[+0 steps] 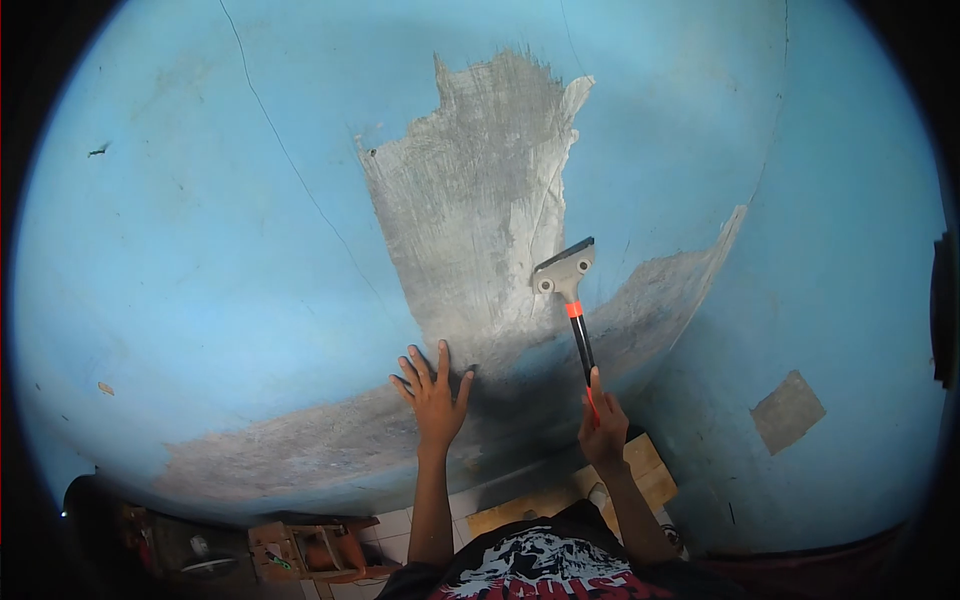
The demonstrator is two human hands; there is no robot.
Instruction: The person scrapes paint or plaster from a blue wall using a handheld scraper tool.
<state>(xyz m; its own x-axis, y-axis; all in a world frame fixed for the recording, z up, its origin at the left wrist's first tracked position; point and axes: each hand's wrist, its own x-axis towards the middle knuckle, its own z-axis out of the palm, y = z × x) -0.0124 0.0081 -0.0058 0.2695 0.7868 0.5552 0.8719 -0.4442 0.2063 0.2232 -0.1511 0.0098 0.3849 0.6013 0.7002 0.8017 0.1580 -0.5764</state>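
Note:
My right hand (604, 428) is wrapped round the handle of a long scraper (582, 335), which is black with orange bands and has a wide grey metal head. The scraper's blade edge lies at the right border of a bare grey patch (470, 180), where pale paint is lifting in a ragged strip. Lower down, my left hand (434, 397) rests on the wall with its fingers spread, near the bottom of that patch. Blue paint covers the wall (270, 260) around it.
A lower band of bare plaster (290, 450) runs along the wall. To the right, the adjoining wall has a small grey patch (788, 411). Wooden furniture (315, 550) stands low at the left, and a wooden board (650, 470) lies below on the tiled floor.

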